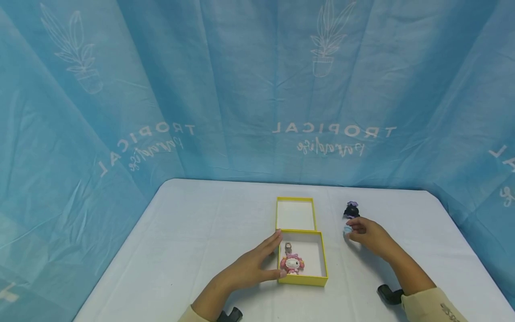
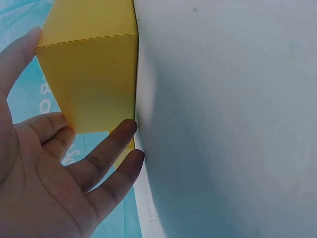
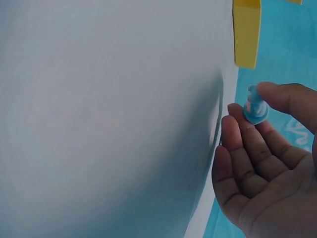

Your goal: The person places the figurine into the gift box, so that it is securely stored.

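My right hand (image 1: 372,235) pinches a small light-blue figurine (image 3: 255,108) between thumb and fingers, over the right part of the table. Just beyond it lies a black and purple figurine (image 1: 352,211). A yellow box (image 1: 303,280) with a white inside stands open in front of me. Against its left side rests my left hand (image 1: 252,268), fingers spread and fairly straight, thumb at the near corner. Inside the box, a pink and white kitty figurine (image 1: 292,264) lies near a smaller brownish-grey figurine (image 1: 288,248), both on the left side.
Directly behind the box lies a yellow-rimmed lid (image 1: 295,215), white inside up. A white cloth covers the table (image 1: 193,232). Blue printed curtains (image 1: 249,89) hang behind and at both sides. Dark wrist-camera parts (image 1: 389,295) sit by my sleeves.
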`<action>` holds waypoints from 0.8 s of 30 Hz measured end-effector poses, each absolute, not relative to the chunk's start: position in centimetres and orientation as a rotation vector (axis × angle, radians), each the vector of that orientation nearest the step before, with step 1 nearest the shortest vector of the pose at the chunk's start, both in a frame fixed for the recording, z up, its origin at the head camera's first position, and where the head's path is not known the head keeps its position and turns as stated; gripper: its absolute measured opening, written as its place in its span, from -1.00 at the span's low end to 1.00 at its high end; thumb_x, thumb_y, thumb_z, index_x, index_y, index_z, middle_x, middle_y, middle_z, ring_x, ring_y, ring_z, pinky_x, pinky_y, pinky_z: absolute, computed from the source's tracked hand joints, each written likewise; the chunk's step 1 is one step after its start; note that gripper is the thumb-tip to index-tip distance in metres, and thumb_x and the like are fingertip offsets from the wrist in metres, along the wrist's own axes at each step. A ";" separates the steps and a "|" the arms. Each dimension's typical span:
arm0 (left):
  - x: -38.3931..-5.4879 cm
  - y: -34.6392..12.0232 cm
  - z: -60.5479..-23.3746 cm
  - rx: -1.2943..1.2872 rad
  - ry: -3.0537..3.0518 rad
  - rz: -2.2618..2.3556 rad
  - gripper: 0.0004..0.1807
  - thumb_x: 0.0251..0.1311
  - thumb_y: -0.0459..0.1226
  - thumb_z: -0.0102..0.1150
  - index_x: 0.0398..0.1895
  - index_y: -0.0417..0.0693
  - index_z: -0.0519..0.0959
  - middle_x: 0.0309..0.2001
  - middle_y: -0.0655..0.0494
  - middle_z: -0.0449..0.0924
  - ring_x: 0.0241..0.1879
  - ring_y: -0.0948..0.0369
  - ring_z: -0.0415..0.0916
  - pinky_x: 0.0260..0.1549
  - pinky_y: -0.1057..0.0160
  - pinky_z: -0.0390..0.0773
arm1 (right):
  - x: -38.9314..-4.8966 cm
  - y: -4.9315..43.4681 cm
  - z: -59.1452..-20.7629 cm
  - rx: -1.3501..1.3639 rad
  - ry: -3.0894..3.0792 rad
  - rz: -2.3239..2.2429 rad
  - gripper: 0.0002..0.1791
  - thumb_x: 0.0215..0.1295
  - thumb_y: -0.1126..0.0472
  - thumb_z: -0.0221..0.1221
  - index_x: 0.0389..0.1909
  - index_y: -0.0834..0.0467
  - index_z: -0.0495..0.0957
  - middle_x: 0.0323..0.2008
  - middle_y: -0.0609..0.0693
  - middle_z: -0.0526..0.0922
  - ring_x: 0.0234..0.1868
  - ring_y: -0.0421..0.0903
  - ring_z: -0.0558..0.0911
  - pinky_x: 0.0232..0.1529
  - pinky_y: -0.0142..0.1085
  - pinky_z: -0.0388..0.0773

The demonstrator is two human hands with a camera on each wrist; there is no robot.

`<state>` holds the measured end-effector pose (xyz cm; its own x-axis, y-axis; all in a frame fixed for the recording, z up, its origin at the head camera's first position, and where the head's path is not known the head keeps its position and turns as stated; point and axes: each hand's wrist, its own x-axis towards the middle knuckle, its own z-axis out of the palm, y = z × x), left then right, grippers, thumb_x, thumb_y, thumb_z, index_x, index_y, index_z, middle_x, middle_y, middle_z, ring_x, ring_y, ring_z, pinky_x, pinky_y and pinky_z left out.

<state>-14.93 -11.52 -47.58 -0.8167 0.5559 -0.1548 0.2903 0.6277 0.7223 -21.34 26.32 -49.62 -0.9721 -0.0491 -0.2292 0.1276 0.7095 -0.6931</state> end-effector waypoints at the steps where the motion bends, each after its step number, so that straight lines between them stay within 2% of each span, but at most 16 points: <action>1: -14.9 -11.5 -47.6 0.674 2.488 1.010 0.03 0.19 0.32 0.21 0.63 0.43 -0.09 0.64 0.51 -0.24 0.64 0.12 -0.09 0.51 -0.22 0.14 | -21.3 26.3 -49.6 0.060 2.686 -1.128 -0.52 0.31 0.14 0.32 0.20 0.20 0.52 0.04 0.16 0.66 0.05 0.05 0.64 -0.01 -0.08 0.68; 6: -14.9 -11.5 -47.6 0.673 2.494 1.001 0.04 0.18 0.34 0.20 0.63 0.44 -0.09 0.64 0.52 -0.25 0.64 0.14 -0.09 0.51 -0.20 0.14 | -21.0 26.1 -49.5 0.034 2.697 -1.163 -0.51 0.32 0.16 0.30 0.23 0.20 0.52 0.05 0.16 0.65 0.04 0.03 0.64 -0.09 -0.18 0.67; 13: -14.9 -11.5 -47.6 0.685 2.505 0.986 0.04 0.17 0.36 0.18 0.63 0.45 -0.11 0.65 0.46 -0.26 0.64 0.11 -0.11 0.52 -0.20 0.13 | -20.8 26.0 -49.6 0.020 2.721 -1.170 -0.49 0.33 0.13 0.30 0.26 0.17 0.52 0.08 0.16 0.65 0.05 0.03 0.63 -0.08 -0.14 0.68; 17: -14.9 -11.5 -47.7 0.681 2.504 0.989 0.04 0.17 0.36 0.19 0.63 0.44 -0.10 0.65 0.47 -0.26 0.64 0.11 -0.11 0.52 -0.20 0.13 | -20.6 26.1 -49.5 -0.001 2.729 -1.215 -0.46 0.34 0.14 0.30 0.30 0.17 0.48 0.09 0.18 0.62 0.06 0.04 0.64 -0.11 -0.23 0.65; 20: -14.9 -11.5 -47.7 0.678 2.503 0.995 0.04 0.18 0.35 0.18 0.63 0.43 -0.09 0.65 0.48 -0.26 0.64 0.10 -0.10 0.51 -0.21 0.14 | -20.5 26.2 -49.5 -0.006 2.729 -1.265 -0.47 0.33 0.14 0.30 0.28 0.18 0.47 0.07 0.16 0.61 0.05 0.03 0.64 -0.12 -0.30 0.61; 24: -14.9 -11.5 -47.8 0.676 2.504 0.995 0.03 0.18 0.35 0.18 0.63 0.43 -0.09 0.65 0.48 -0.26 0.64 0.10 -0.10 0.51 -0.22 0.14 | -20.3 26.1 -49.4 -0.006 2.746 -1.285 -0.50 0.33 0.11 0.31 0.23 0.19 0.48 0.06 0.13 0.62 0.06 0.02 0.64 -0.06 -0.26 0.62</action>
<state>-14.95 -11.50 -47.76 -0.8199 0.5520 -0.1519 0.2973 0.6372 0.7110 -20.34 26.10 -49.36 -0.9940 -0.0501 -0.0972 0.0425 0.6417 -0.7658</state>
